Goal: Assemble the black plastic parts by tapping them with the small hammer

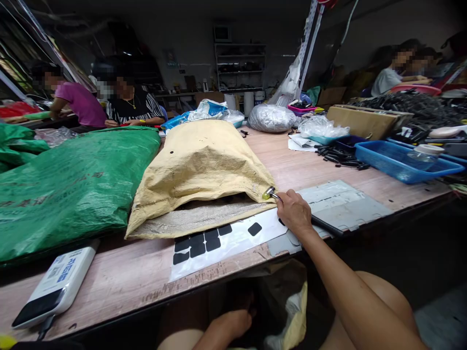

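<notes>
My right hand [295,210] is closed around a small hammer [269,193] near its head, at the table's front edge. The head is metal with a yellowish face, and the black handle sticks out behind the hand. Just left of it lies a yellow woven sack [204,165], its mouth gaping toward me. A white sheet with black rounded-square stickers [255,229] is partly under the sack. Below the table edge, my left hand [236,322] is over my lap by another woven bag [297,311]; its fingers are lost in shadow.
A green sack [76,189] fills the left side, with a white power bank [54,287] and cable in front. A grey board [339,204] lies at right, near a blue tray [404,163] with a jar. Black parts [341,158] lie beside it. Several people sit behind.
</notes>
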The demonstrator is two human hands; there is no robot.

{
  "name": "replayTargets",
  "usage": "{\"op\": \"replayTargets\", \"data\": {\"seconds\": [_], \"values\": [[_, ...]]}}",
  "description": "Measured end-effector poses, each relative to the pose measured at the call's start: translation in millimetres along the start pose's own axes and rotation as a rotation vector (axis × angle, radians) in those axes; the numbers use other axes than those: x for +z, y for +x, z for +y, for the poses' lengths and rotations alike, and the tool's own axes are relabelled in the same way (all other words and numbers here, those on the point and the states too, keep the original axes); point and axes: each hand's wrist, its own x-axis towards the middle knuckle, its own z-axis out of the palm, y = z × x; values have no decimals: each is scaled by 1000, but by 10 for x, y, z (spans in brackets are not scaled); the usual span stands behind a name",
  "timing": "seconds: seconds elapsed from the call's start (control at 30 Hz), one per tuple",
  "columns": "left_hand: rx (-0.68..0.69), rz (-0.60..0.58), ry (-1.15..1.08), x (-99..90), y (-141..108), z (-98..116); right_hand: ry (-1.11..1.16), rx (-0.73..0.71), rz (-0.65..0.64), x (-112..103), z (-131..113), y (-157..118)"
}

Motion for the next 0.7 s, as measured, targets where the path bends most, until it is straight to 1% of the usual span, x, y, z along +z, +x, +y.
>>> {"op": "replayTargets", "data": {"seconds": [0.03,0.07,0.1,0.13,0.17,0.2,0.23,0.27,0.3,0.33,0.37,0.4,0.43,0.47,0.5,0.57,0.63,0.7], "values": [[-18,-30,47,-30,-40,49,-2,2,-2,-2,-2,0],[-7,-71,86,-99,-114,126,-3,2,-3,-3,-3,0],[44,-125,100,-206,-213,225,-4,1,-5,-4,-4,-1],[135,-172,83,-348,-322,336,-6,0,-6,-5,-4,-3],[263,-219,56,-522,-428,450,-8,-2,-6,-7,-4,-5],[380,-276,-24,-722,-515,557,-10,-4,-5,-9,-4,-6],[463,-304,-139,-939,-571,649,-11,-6,-2,-12,-3,-8],[503,-288,-240,-1167,-590,717,-11,-7,0,-13,-3,-9],[525,-213,-285,-1394,-567,759,-10,-6,2,-14,-3,-9],[525,-58,-273,-1612,-505,772,-7,-6,3,-14,-3,-10],[487,149,-226,-1815,-413,761,-5,-5,3,-12,-3,-10],[405,380,-164,-1995,-301,730,-2,-5,2,-10,-3,-9],[294,560,-79,-2152,-184,688,1,-6,2,-7,-3,-9],[217,663,-10,-2283,-72,640,4,-7,5,-4,-1,-8],[169,735,25,-2390,24,595,6,-8,8,-1,0,-8],[122,795,59,-2545,156,527,12,-14,16,5,5,-7],[143,828,91,-2646,217,494,21,-18,23,7,12,-6],[186,873,169,-2721,251,478,30,-15,28,8,16,-4]]}}
